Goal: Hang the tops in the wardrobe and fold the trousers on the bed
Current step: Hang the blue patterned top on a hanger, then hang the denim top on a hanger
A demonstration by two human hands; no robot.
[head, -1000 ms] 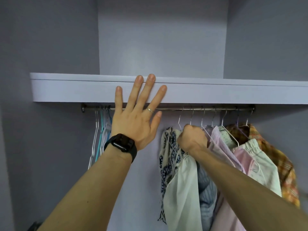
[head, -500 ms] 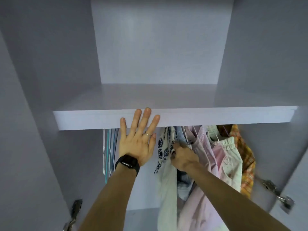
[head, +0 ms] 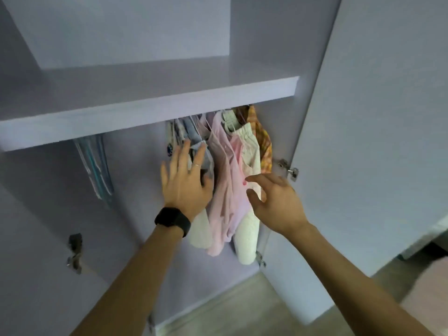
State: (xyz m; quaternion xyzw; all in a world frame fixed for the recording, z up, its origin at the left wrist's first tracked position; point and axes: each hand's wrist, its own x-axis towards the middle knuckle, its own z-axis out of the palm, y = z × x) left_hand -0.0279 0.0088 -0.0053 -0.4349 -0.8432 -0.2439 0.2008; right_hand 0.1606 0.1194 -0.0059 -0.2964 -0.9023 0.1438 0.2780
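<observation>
Head view. Saw the tops [head: 219,146] hanging bunched in the right half of the wardrobe [head: 135,27], just under the shelf [head: 145,115]: bluish garments [head: 191,128] on the left, a pink top [head: 228,190] in the middle, a cream garment [head: 248,146] to its right, an orange patterned top [head: 264,146] farthest right. Found the left hand [head: 185,183] spread wide, fingers straight, laid over the bluish garments at the bunch's left edge, gripping nothing; could not judge contact through blur. Found the right hand [head: 274,200] loosely opened, fingers gently curved, empty, just before the pink top and cream garment. Noted a black watch [head: 172,220] on the left wrist, a ring [head: 196,165] on one finger. Noted empty hangers [head: 97,166] well apart to the left, a hinge [head: 289,171] beside the open door [head: 375,141], beige floor [head: 230,309] below.
</observation>
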